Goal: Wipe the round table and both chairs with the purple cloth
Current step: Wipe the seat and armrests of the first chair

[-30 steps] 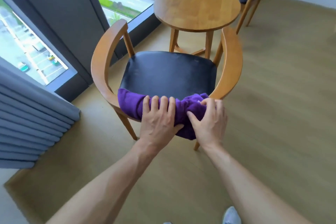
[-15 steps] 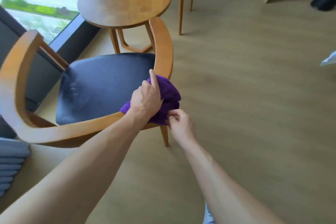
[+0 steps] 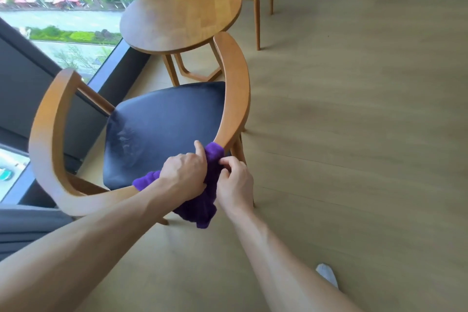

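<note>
Cloth [image 3: 202, 206] purple; near chair [image 3: 234, 88] tan wood w/ black seat; table [image 3: 181, 11] tan wood; floor [image 3: 354, 134] pale wood-grain.

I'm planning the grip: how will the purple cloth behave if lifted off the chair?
Probably floppy: the purple cloth bunches and droops below the chair rail. Likely light, since the left hand and right hand hold it by the fingers.
</note>
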Action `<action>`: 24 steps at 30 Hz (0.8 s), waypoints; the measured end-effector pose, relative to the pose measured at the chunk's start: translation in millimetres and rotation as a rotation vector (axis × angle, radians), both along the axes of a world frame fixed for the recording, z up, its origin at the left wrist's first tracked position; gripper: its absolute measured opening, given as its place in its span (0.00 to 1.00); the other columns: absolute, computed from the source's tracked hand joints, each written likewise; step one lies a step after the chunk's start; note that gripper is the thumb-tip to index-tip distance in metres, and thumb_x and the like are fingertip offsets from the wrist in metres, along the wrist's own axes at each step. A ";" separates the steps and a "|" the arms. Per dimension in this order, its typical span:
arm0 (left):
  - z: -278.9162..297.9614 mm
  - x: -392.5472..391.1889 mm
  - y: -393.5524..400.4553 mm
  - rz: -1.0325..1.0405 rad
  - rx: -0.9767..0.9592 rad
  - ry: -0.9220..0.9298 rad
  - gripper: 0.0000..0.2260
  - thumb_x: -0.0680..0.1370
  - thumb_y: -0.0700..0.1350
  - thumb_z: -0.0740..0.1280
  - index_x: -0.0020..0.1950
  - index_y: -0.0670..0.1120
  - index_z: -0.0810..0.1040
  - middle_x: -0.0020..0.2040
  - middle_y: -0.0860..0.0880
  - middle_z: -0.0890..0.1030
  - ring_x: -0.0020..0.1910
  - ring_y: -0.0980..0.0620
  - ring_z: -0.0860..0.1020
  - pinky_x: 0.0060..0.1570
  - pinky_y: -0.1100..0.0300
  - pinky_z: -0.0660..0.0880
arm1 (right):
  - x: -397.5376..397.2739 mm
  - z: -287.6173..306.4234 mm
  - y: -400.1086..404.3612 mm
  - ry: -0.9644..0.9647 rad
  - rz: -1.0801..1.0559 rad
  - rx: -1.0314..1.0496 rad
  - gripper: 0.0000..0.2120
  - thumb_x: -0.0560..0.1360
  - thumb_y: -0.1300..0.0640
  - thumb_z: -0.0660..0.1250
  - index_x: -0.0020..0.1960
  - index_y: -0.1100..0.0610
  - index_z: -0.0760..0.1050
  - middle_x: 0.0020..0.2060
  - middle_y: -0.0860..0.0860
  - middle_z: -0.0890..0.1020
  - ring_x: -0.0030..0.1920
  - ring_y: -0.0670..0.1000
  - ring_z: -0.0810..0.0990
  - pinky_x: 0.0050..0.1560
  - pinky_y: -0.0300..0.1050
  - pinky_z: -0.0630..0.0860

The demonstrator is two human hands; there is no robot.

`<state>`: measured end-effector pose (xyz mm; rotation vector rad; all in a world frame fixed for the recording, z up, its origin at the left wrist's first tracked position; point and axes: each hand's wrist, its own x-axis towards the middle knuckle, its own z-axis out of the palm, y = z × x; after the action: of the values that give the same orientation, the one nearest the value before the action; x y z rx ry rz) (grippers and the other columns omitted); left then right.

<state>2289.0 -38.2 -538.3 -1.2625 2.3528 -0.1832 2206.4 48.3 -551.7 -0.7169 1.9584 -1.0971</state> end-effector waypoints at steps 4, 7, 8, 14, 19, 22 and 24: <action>-4.6 -62.6 -10.8 0.230 0.077 0.248 0.38 0.79 0.53 0.66 0.77 0.34 0.51 0.59 0.42 0.79 0.55 0.42 0.81 0.50 0.51 0.76 | -21.9 -6.5 -2.9 -0.031 -0.159 0.009 0.17 0.81 0.61 0.57 0.66 0.53 0.75 0.62 0.52 0.81 0.63 0.53 0.77 0.57 0.39 0.68; -2.6 -73.2 -21.0 0.317 0.180 0.676 0.31 0.76 0.54 0.68 0.72 0.42 0.60 0.56 0.46 0.79 0.54 0.43 0.80 0.51 0.51 0.76 | -24.0 -6.0 -12.8 -0.084 -0.235 -0.095 0.18 0.83 0.56 0.55 0.72 0.51 0.70 0.67 0.49 0.77 0.67 0.50 0.73 0.59 0.35 0.65; 1.8 -66.3 -26.2 0.358 0.285 0.800 0.31 0.76 0.54 0.68 0.73 0.45 0.61 0.56 0.48 0.78 0.54 0.45 0.79 0.51 0.53 0.74 | -21.7 -5.7 -17.8 -0.081 -0.230 -0.139 0.19 0.83 0.55 0.55 0.74 0.51 0.67 0.69 0.49 0.74 0.69 0.49 0.71 0.62 0.35 0.64; 16.4 18.2 -32.0 0.304 0.464 0.758 0.24 0.83 0.57 0.54 0.79 0.53 0.60 0.73 0.52 0.71 0.73 0.49 0.68 0.66 0.59 0.62 | 16.5 -2.7 -50.7 0.169 -0.169 -0.005 0.43 0.77 0.44 0.66 0.81 0.53 0.42 0.79 0.55 0.53 0.78 0.55 0.54 0.74 0.54 0.63; 12.1 18.0 -13.0 0.239 0.304 0.819 0.27 0.81 0.58 0.49 0.77 0.47 0.64 0.73 0.45 0.72 0.70 0.45 0.71 0.60 0.57 0.66 | -8.1 -8.1 -85.2 0.330 -0.194 0.084 0.48 0.74 0.48 0.71 0.80 0.55 0.41 0.78 0.58 0.54 0.77 0.59 0.57 0.72 0.52 0.65; 7.1 14.3 -13.0 0.355 0.259 0.811 0.25 0.83 0.56 0.49 0.77 0.46 0.63 0.70 0.43 0.74 0.67 0.42 0.73 0.61 0.51 0.69 | -36.2 -10.6 -109.1 0.423 -0.165 0.112 0.49 0.71 0.48 0.73 0.80 0.54 0.44 0.76 0.59 0.59 0.74 0.60 0.62 0.67 0.52 0.70; 4.2 14.5 -13.7 0.421 0.245 0.810 0.23 0.84 0.57 0.49 0.77 0.51 0.63 0.70 0.47 0.73 0.68 0.45 0.72 0.62 0.51 0.68 | -53.3 -10.8 -128.1 0.469 -0.143 0.135 0.51 0.68 0.47 0.74 0.80 0.53 0.46 0.72 0.58 0.64 0.69 0.61 0.68 0.61 0.52 0.73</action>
<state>2303.6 -51.9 -534.1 -1.8988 2.5060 0.8743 2153.1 -79.7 -562.4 -0.8254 2.4874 -0.9235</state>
